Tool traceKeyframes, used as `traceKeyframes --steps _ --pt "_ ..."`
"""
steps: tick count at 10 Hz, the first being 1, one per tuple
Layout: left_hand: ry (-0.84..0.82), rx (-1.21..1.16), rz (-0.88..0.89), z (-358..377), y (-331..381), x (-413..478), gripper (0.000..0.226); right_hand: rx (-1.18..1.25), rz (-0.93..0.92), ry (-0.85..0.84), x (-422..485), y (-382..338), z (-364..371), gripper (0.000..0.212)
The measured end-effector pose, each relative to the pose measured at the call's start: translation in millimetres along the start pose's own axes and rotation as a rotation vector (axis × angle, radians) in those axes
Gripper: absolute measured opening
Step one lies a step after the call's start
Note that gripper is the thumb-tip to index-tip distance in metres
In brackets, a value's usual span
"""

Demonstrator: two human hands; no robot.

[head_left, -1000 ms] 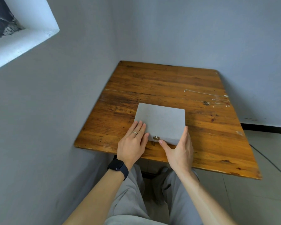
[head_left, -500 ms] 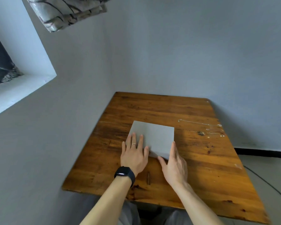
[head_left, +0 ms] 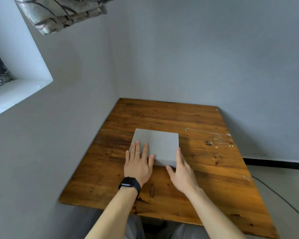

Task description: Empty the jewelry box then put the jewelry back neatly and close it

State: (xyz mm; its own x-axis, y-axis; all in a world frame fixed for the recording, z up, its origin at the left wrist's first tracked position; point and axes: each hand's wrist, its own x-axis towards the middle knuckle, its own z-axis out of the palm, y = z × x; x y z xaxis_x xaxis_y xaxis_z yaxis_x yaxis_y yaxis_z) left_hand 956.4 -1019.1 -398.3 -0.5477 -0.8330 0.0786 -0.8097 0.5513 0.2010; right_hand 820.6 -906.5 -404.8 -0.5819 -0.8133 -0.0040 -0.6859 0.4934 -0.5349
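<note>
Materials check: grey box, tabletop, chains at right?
Jewelry box: matte grey, flat, no sheen; looks like cloth- or paper-covered board, cannot tell which. Table: wood, with visible grain, plank seams, dark knots and a semi-gloss varnish. Chains: thin, bright glints, likely silver-toned metal; too small to confirm.

A worn wooden surface [head_left: 162,114] stands in a corner of grey walls [head_left: 197,57]. A patterned curtain [head_left: 62,12] hangs above a white window recess [head_left: 21,90]. A dark cable [head_left: 283,199] crosses the floor [head_left: 286,176].

room: tabletop [head_left: 162,116] beyond jewelry box [head_left: 160,144] | blocks: necklaces [head_left: 207,132] far right, wall [head_left: 59,135] left
</note>
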Motion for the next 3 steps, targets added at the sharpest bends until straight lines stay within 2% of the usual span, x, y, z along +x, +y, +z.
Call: traceKeyframes --steps 1,2,3 --pt "-0.056 -0.035 0.0 -5 -1 0 0.064 0.075 0.005 -0.076 -6 -16 -54 0.084" --pt "-0.098 -0.04 0.002 -10 -2 2 0.064 0.258 -0.135 0.145 -26 -44 -133 0.076" --pt "-0.12 -0.031 0.015 -12 -3 0 0.065 0.504 -0.401 0.443 -79 -92 -227 0.051"
